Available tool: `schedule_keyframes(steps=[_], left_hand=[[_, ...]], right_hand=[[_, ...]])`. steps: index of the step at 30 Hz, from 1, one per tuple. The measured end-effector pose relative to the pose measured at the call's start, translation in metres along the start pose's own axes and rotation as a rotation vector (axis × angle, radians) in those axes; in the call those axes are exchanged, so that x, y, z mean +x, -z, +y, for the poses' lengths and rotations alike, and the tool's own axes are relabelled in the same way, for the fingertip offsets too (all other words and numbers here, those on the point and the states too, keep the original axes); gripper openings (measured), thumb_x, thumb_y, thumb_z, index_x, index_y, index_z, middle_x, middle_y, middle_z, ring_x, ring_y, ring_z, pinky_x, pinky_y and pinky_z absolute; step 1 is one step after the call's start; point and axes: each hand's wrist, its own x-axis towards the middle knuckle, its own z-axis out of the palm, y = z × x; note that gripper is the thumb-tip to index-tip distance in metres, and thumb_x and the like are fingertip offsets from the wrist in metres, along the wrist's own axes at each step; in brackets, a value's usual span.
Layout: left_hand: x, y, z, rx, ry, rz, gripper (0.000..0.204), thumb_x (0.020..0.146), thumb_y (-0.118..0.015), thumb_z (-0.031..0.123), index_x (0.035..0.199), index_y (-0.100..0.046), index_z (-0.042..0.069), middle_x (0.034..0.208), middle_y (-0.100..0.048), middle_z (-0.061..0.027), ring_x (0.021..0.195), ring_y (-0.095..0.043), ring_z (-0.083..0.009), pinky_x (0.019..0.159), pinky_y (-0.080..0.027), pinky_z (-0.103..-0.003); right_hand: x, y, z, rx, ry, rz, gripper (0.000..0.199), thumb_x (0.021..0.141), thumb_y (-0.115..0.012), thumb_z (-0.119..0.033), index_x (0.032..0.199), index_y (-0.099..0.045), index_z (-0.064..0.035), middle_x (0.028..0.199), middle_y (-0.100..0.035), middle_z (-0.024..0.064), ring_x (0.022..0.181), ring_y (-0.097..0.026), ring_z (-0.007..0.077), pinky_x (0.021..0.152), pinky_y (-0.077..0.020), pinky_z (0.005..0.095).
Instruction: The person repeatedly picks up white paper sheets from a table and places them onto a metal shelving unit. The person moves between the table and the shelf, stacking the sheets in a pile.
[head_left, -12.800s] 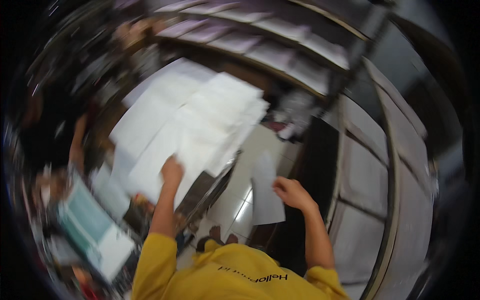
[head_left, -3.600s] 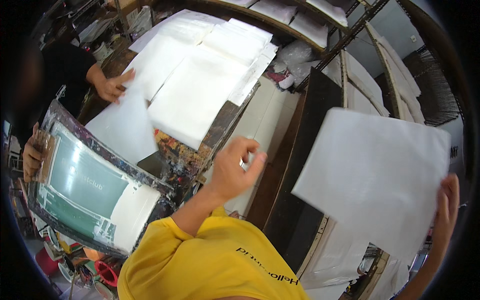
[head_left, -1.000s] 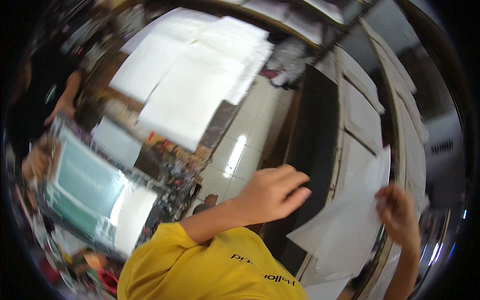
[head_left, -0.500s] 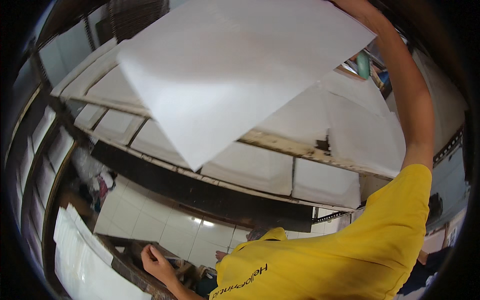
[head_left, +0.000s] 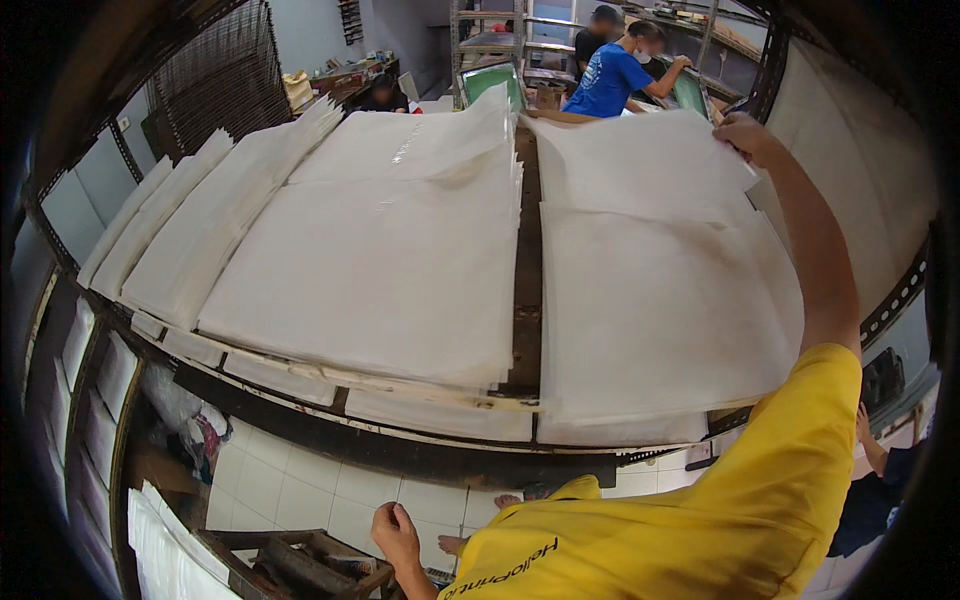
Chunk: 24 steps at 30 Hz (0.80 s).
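Observation:
My right arm, in a yellow sleeve, reaches far forward over the rack. At its end my right hand (head_left: 748, 140) is closed on the far right corner of a thin whitish sheet (head_left: 640, 160). That sheet lies over the right-hand stack of similar sheets (head_left: 660, 300), its far part slightly wavy. Low in front of my body, my left hand (head_left: 397, 538) hangs with its fingers curled in, and nothing shows in it. To the left of a dark gap lies a wide stack of sheets (head_left: 380, 260).
Narrower sheet stacks (head_left: 215, 220) lean at the left. Under the stacks runs a metal rack's edge (head_left: 400, 385), with more sheets on a lower shelf (head_left: 430, 412). A wooden stand (head_left: 300, 560) is near my left hand. Beyond the rack, a person in blue (head_left: 610, 78) works among others.
The sheet that was raised in the air across my view has come down onto the right-hand stack. My right hand has lowered with it. The view has shifted, showing the room beyond.

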Motion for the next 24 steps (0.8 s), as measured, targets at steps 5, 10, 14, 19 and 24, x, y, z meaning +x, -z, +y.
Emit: schedule_keyframes(steps=[5, 10, 14, 19, 24], left_hand=[[0.001, -0.011, 0.002, 0.075, -0.065, 0.002, 0.018, 0.089, -0.061, 0.010, 0.093, -0.066, -0.007, 0.082, -0.066, -0.0204, 0.069, -0.064, -0.0331, 0.064, -0.051, -0.039], [0.000, -0.008, -0.005, 0.091, -0.004, 0.028, 0.019, 0.090, -0.060, 0.010, 0.095, -0.066, -0.007, 0.082, -0.065, -0.0206, 0.071, -0.064, -0.0335, 0.066, -0.051, -0.040], [0.000, -0.008, -0.004, 0.080, 0.014, 0.025, 0.018, 0.090, -0.060, 0.010, 0.094, -0.065, -0.007, 0.082, -0.065, -0.0209, 0.073, -0.064, -0.0340, 0.066, -0.051, -0.040], [-0.002, 0.001, -0.001, 0.054, -0.028, 0.088, 0.017, 0.090, -0.059, 0.009, 0.093, -0.065, -0.006, 0.082, -0.064, -0.0211, 0.074, -0.064, -0.0357, 0.068, -0.050, -0.041], [-0.009, 0.026, -0.024, 0.125, 0.054, 0.117, 0.018, 0.088, -0.062, 0.016, 0.094, -0.066, 0.000, 0.082, -0.063, -0.0203, 0.076, -0.061, -0.0393, 0.068, -0.049, -0.045]], right_hand=[[0.019, -0.005, 0.026, -0.274, -0.031, -0.031, 0.014, 0.077, -0.069, -0.014, 0.086, -0.062, -0.0050, 0.069, -0.057, 0.0033, 0.056, -0.055, 0.0130, 0.043, -0.0397, 0.0323], [0.005, -0.010, 0.021, -0.252, 0.080, 0.104, 0.019, 0.075, -0.069, -0.014, 0.088, -0.064, -0.0014, 0.077, -0.063, 0.0082, 0.063, -0.061, 0.0202, 0.055, -0.0481, 0.0373], [0.016, -0.010, 0.039, -0.277, 0.108, 0.181, 0.025, 0.075, -0.069, -0.015, 0.093, -0.064, 0.0015, 0.079, -0.065, 0.0105, 0.069, -0.063, 0.0237, 0.066, -0.0508, 0.0385], [0.068, 0.000, 0.069, -0.438, 0.030, 0.168, 0.024, 0.078, -0.067, -0.014, 0.095, -0.064, 0.0026, 0.077, -0.064, 0.0116, 0.072, -0.064, 0.0248, 0.065, -0.0505, 0.0427], [0.098, 0.003, 0.059, -0.762, 0.609, 0.334, 0.034, 0.090, -0.061, -0.021, 0.113, -0.061, 0.0024, 0.081, -0.063, 0.0151, 0.080, -0.065, 0.0299, 0.077, -0.0496, 0.0469]])
